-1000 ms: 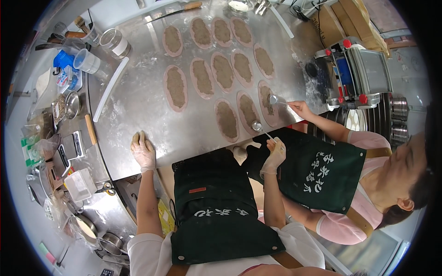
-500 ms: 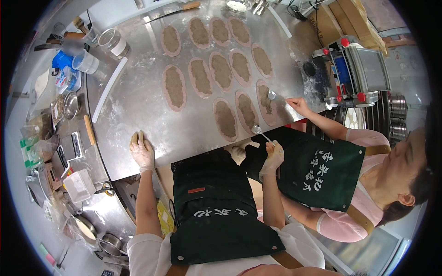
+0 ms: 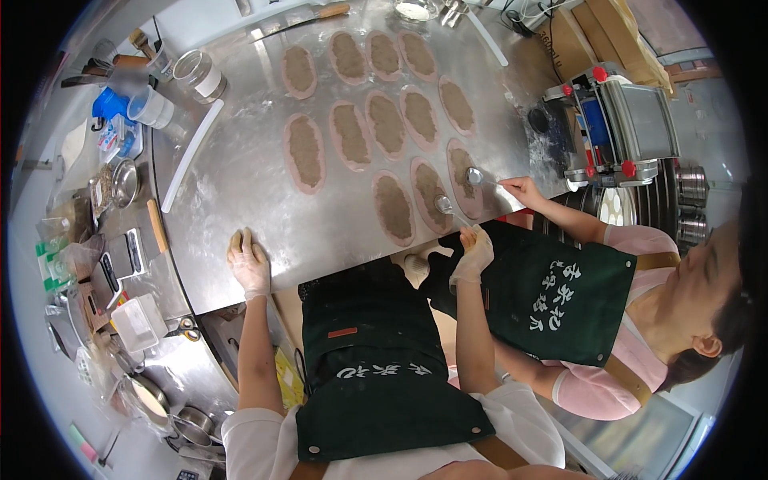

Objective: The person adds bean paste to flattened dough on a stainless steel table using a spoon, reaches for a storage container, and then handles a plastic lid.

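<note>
My right hand (image 3: 474, 254), in a clear glove, is closed around the handle of a metal spoon (image 3: 443, 205). The spoon's bowl rests over the lower part of a pink dough oval (image 3: 430, 192) covered with a grey-brown paste. Gloved too, my left hand (image 3: 248, 262) lies on the steel table near its front edge, fingers stretched out and holding nothing. Several similar paste-covered ovals (image 3: 387, 124) lie in rows. On the rightmost near oval (image 3: 464, 178), a co-worker's bare hand (image 3: 522, 190) works with another spoon (image 3: 476, 176).
A long knife (image 3: 300, 20) lies along the table's back edge. Curved white strips (image 3: 192, 156) flank the work area. At left stand a glass jar (image 3: 198, 76) and a plastic measuring cup (image 3: 150, 106). A rolling machine (image 3: 620, 124) stands at right, beside the co-worker.
My spoon has moved up the oval, away from its near end, with my right hand following slightly. The co-worker's spoon has shifted a little nearer, and paste covers their oval more evenly.
</note>
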### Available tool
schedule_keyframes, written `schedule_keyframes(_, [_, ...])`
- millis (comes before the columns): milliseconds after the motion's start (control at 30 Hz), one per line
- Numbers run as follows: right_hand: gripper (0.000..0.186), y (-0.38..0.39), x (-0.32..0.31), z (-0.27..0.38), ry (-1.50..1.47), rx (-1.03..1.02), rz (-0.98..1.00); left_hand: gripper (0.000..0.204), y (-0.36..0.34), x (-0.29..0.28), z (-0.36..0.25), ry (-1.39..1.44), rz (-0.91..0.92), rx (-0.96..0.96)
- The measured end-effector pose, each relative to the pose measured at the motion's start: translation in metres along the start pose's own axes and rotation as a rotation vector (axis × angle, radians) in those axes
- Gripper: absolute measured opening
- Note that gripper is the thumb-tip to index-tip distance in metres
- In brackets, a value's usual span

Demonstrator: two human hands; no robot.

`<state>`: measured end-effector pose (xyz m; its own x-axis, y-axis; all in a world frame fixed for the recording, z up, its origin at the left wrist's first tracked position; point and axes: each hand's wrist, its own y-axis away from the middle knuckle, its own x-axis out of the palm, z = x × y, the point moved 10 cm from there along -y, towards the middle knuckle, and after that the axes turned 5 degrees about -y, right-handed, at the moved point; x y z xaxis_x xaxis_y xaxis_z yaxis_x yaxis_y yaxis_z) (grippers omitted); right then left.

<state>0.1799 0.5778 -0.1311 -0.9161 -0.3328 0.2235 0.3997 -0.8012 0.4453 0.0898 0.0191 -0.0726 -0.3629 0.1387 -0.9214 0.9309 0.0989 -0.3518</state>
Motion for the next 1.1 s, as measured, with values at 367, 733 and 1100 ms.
schedule_keyframes(367, [0.024,0.002,0.021,0.018,0.093,-0.080,-0.019,0.040,0.000,0.001,0.001,0.002,0.007,-0.012])
schedule_keyframes(733, [0.020,0.010,0.006,0.022,0.097,-0.093,-0.042,0.038,-0.001,0.002,0.001,-0.005,0.033,-0.027])
schedule_keyframes(1100, [0.017,0.012,0.067,0.027,0.118,-0.203,0.047,0.041,0.000,0.006,0.001,-0.011,0.028,-0.004])
